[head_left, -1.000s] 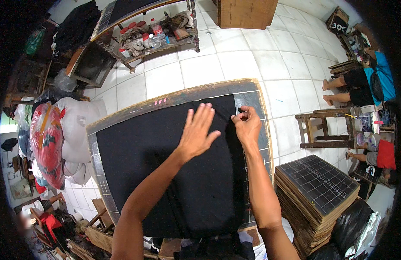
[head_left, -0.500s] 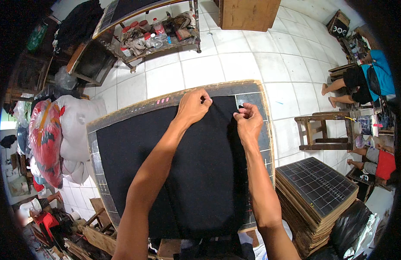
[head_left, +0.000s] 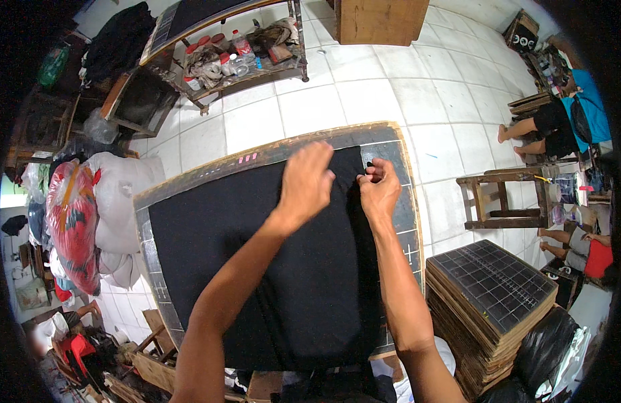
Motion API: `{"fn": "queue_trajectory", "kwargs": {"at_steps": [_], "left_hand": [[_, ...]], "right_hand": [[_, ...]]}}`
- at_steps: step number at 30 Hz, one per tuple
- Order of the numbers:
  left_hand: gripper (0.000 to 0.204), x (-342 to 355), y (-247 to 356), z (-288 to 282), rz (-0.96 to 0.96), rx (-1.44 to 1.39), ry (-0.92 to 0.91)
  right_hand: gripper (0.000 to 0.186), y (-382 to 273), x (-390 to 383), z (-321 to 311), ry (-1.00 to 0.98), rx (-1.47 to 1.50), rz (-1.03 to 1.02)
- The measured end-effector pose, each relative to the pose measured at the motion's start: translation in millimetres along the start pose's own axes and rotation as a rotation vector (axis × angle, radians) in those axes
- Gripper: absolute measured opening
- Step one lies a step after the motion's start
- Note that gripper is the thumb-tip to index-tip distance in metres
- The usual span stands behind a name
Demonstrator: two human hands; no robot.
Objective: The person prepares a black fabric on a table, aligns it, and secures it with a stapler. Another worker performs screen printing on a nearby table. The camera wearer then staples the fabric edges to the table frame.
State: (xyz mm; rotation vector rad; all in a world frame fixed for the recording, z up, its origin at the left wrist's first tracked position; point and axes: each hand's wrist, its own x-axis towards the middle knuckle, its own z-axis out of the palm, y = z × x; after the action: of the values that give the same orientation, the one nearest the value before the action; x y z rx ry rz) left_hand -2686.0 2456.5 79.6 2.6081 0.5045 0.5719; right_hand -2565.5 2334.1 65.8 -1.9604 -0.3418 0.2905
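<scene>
A large piece of black cloth (head_left: 210,221) lies spread over a dark board (head_left: 395,154) with white grid lines and a worn wooden rim. My left hand (head_left: 306,185) is over the cloth near its far edge, fingers stretched out and somewhat blurred. To its right, beside the cloth's far right corner, my right hand (head_left: 380,195) is closed in a pinch. Something small and black shows at its fingertips; whether it is a bit of the cloth or a separate object I cannot make out.
Gridded boards (head_left: 495,282) are stacked at the right, near a wooden stool (head_left: 505,221). Stuffed plastic bags (head_left: 75,221) stand at the left. A cluttered shelf (head_left: 250,74) and a wooden cabinet (head_left: 381,20) are at the far side. Other people sit at the right edge.
My left hand has let go of the cloth's far edge, straightened its fingers and come slightly nearer. My right hand stays pinched in about the same place.
</scene>
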Motion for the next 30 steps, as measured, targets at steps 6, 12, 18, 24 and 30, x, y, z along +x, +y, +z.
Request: {"fn": "queue_trajectory", "kwargs": {"at_steps": [6,12,18,24,30], "left_hand": [[0.085,-65.4,-5.8,-7.8,0.049,0.076,-0.385],[0.054,-29.4,-53.3,-24.2,-0.195,-0.030,0.012],[0.021,14.8,-56.9,-23.0,-0.139,-0.084,-0.112],[0.017,25.4,-61.2,-29.0,-0.420,-0.337,-0.277],[0.020,23.7,-66.1,-29.7,-0.350,-0.235,-0.247]], "right_hand": [[0.033,5.1,-0.6,0.9,-0.020,0.035,-0.010],[0.035,-3.5,-6.6,-7.6,-0.079,-0.083,-0.038],[0.034,-5.1,-5.7,-6.9,-0.094,-0.092,0.000],[0.035,-0.4,-4.5,-4.3,-0.045,-0.082,0.002],[0.037,-0.5,-4.4,-4.4,-0.037,-0.052,0.009]]}}
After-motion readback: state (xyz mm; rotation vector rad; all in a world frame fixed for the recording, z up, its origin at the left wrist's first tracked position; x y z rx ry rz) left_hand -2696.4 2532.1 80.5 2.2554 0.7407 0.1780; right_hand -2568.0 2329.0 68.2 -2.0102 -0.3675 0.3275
